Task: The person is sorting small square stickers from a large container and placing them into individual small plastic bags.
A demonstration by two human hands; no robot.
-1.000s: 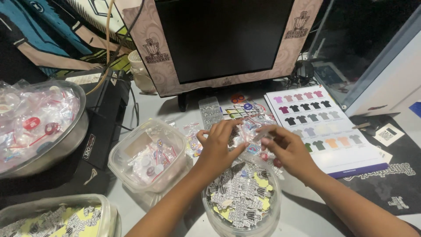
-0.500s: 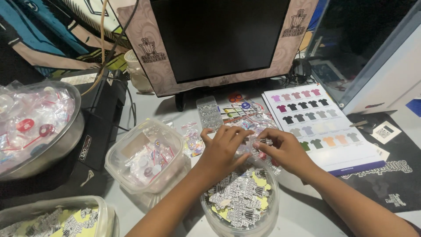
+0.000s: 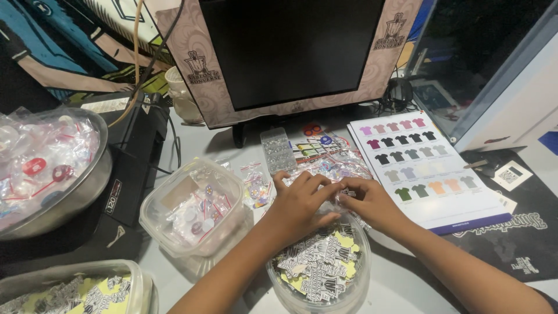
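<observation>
My left hand (image 3: 299, 203) and my right hand (image 3: 372, 203) meet fingertip to fingertip over a round clear tub (image 3: 322, 293) full of black, white and yellow stickers. Between the fingers of both hands is a small clear plastic packet (image 3: 343, 195), mostly hidden by them. More clear packets (image 3: 334, 166) lie on the table just beyond my hands. A square clear container (image 3: 195, 209) with small round badges in packets stands to the left of my left hand.
A dark monitor (image 3: 290, 52) with a patterned frame stands at the back. A colour chart of small shirts (image 3: 418, 163) lies at right. A metal bowl (image 3: 87, 186) of packets sits at left, another tub of stickers (image 3: 75, 288) at bottom left, a black box (image 3: 133, 168) between.
Both hands have come down from above the table to just over the sticker tub, still pinching the packet together. The view has shifted slightly.
</observation>
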